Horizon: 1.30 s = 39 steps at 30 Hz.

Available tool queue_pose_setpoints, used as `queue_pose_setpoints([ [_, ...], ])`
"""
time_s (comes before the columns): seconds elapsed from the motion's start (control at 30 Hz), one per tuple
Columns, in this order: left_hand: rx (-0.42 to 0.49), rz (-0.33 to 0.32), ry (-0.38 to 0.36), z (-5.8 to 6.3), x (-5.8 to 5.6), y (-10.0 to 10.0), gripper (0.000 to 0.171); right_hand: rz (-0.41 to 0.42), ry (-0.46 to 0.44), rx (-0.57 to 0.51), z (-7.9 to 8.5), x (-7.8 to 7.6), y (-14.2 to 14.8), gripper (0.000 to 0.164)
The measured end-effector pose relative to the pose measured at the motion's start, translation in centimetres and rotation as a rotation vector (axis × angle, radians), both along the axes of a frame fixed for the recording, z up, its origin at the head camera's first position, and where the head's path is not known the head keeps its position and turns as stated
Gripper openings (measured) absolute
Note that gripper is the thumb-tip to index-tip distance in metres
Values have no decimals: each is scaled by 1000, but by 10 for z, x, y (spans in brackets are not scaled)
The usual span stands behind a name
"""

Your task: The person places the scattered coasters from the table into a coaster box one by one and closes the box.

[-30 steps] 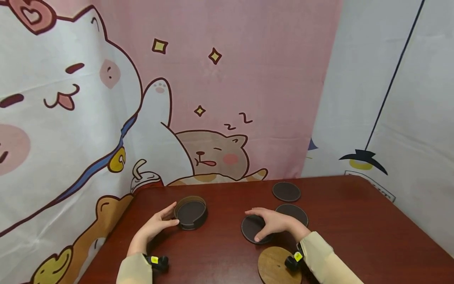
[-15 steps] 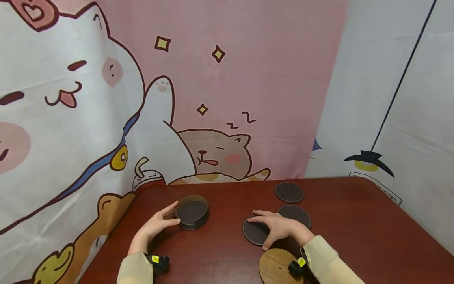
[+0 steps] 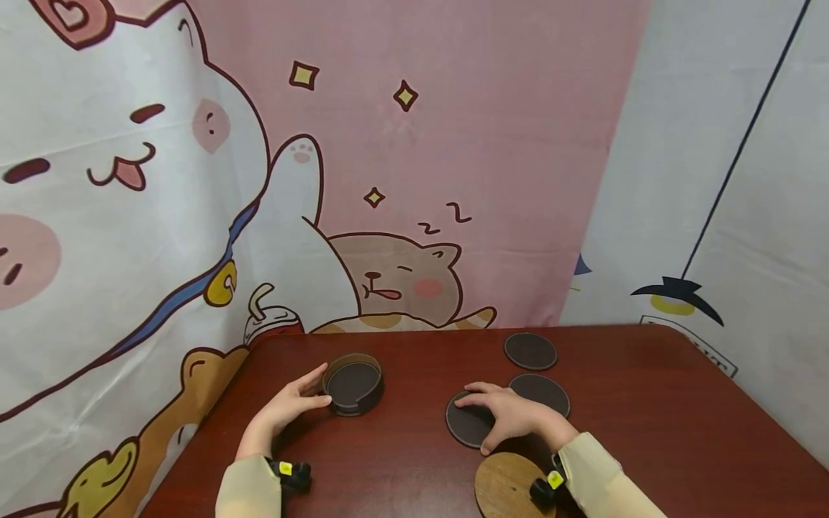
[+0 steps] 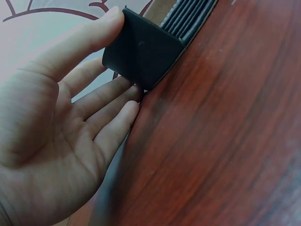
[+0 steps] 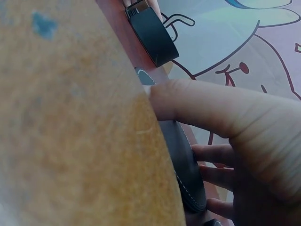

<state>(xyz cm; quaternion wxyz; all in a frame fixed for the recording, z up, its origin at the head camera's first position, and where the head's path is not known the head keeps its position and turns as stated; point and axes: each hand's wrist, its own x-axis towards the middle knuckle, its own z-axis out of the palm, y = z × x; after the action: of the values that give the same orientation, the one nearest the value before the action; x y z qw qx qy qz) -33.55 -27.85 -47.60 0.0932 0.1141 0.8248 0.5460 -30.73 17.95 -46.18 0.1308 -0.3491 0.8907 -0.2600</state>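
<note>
My left hand [image 3: 288, 406] holds the side of a round dark coaster holder [image 3: 373, 399], thumb at the near side and fingers toward the back. In the left wrist view the thumb tip is at the top edge of the holder's black wall [image 4: 143, 52]; stacked dark coasters [image 4: 192, 18] show inside. My right hand [image 3: 516, 416] spans a round black coaster [image 3: 468, 424] lying on the table. The right wrist view shows the thumb by one edge of this stitched coaster [image 5: 184, 157] and several fingertips at its opposite edge.
Two more black coasters [image 3: 531, 351] lie behind the right hand, the nearer one partly covered by it. A round wooden disc [image 3: 505, 482] is under the right wrist camera. The reddish-brown table [image 3: 388, 460] ends at a printed cloth backdrop [image 3: 505, 144].
My right hand has shifted slightly right over the coaster, its thumb going from the coaster's face to the near edge. The left hand stays at the holder. The head view has turned slightly.
</note>
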Motion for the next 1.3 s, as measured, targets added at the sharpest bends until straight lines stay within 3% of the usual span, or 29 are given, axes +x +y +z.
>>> queue_pose_setpoints([
  [0.33,-5,-32,8,2,0,-1,81,-8,12,-17,-2,0,1,76],
  [0.63,2,-8,2,3,1,0,79,-63,4,-53,5,-2,6,73],
  [1.03,8,-1,-11,2,-1,0,80,-87,81,-150,32,-5,10,72],
  [1.3,12,-12,-2,-3,-2,0,81,-110,131,-118,62,-9,11,74],
])
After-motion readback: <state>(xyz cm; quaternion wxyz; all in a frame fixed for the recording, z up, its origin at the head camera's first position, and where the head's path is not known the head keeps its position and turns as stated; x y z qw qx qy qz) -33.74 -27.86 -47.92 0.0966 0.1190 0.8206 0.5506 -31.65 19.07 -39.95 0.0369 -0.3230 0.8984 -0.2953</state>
